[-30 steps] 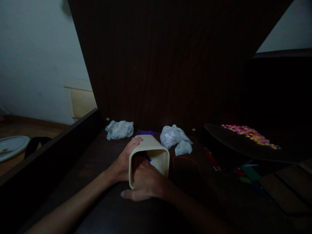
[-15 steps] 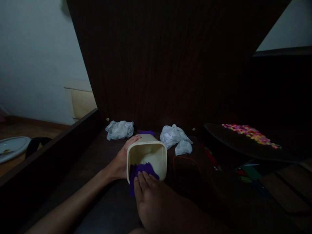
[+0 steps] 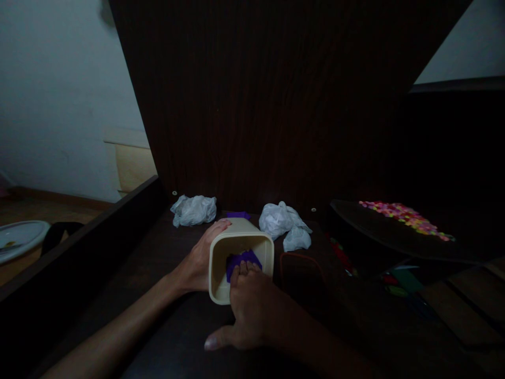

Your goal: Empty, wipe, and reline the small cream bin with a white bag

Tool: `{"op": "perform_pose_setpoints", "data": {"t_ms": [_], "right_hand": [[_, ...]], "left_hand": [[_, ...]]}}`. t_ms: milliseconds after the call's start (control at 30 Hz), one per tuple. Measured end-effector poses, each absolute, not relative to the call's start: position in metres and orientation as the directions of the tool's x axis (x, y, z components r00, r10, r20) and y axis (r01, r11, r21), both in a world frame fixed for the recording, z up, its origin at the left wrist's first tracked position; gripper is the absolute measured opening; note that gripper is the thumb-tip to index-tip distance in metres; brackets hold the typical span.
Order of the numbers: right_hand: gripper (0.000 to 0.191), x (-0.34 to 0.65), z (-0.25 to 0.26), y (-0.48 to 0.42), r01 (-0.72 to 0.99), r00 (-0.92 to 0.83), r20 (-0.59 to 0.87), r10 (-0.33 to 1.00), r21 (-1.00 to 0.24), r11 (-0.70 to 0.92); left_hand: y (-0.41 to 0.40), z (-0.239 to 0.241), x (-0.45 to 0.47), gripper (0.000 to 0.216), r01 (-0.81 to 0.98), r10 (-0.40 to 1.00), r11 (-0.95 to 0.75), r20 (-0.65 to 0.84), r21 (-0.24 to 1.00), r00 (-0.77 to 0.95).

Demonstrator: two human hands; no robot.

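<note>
Inside the tub, the cloth sits deeper than half a second ago, pressed but not clasped by our right hand; our left hand grips the sideways-tipped tub, so our wiping seems to have moved inward.

- Crumpled pale plastic bag on the dark worktop, near the upright wooden panel.
- Knotted whitish bag farther right, a smaller bundle just beside it.
- Band of small pink and yellow pieces on a dark curved surface.
- White rounded object at far left, beyond the low side board.
- Pale wall.
</note>
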State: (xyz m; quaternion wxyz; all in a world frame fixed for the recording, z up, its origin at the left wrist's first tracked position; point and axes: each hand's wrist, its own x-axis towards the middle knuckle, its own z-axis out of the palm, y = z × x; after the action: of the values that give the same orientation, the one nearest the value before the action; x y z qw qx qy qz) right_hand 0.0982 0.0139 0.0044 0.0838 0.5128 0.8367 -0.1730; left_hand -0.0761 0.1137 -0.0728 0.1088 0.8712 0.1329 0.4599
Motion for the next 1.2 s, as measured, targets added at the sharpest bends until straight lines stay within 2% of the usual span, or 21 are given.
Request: {"op": "perform_pose_setpoints", "data": {"t_ms": [67,167,333,567,833,967,1100,1200], "right_hand": [[0.134,0.093,0.003,0.025,0.892,-0.451,-0.38,0.808,-0.17,0.418],[0.14,0.086,-0.005,0.036,0.908,-0.417,-0.392,0.82,-0.149,0.391],[0.132,0.086,-0.017,0.044,0.885,-0.459,-0.306,0.834,-0.234,0.401],[0.135,0.085,-0.014,0.046,0.85,-0.517,-0.319,0.794,-0.304,0.431],[0.114,0.079,-0.021,0.042,0.785,-0.583,-0.183,0.792,-0.376,0.492],[0.101,0.083,-0.007,0.038,0.739,-0.628,-0.187,0.756,-0.446,0.504],[0.108,0.095,0.021,0.023,0.711,-0.653,-0.214,0.727,-0.505,0.49],[0.106,0.102,0.028,0.007,0.682,-0.687,-0.184,0.703,-0.495,0.538]], "left_hand": [[0.113,-0.074,-0.076,0.112,0.141,0.331,-0.942,0.772,0.305,0.542],[0.112,-0.076,-0.076,0.112,0.14,0.337,-0.939,0.768,0.313,0.545],[0.111,-0.079,-0.078,0.115,0.114,0.337,-0.936,0.763,0.332,0.551],[0.108,-0.077,-0.075,0.112,0.126,0.337,-0.939,0.776,0.321,0.533],[0.108,-0.075,-0.076,0.108,0.12,0.305,-0.951,0.793,0.286,0.528],[0.111,-0.076,-0.077,0.103,0.13,0.292,-0.956,0.797,0.265,0.529],[0.115,-0.081,-0.078,0.105,0.143,0.341,-0.939,0.797,0.312,0.499],[0.117,-0.085,-0.079,0.1,0.135,0.386,-0.92,0.79,0.368,0.477]]}}
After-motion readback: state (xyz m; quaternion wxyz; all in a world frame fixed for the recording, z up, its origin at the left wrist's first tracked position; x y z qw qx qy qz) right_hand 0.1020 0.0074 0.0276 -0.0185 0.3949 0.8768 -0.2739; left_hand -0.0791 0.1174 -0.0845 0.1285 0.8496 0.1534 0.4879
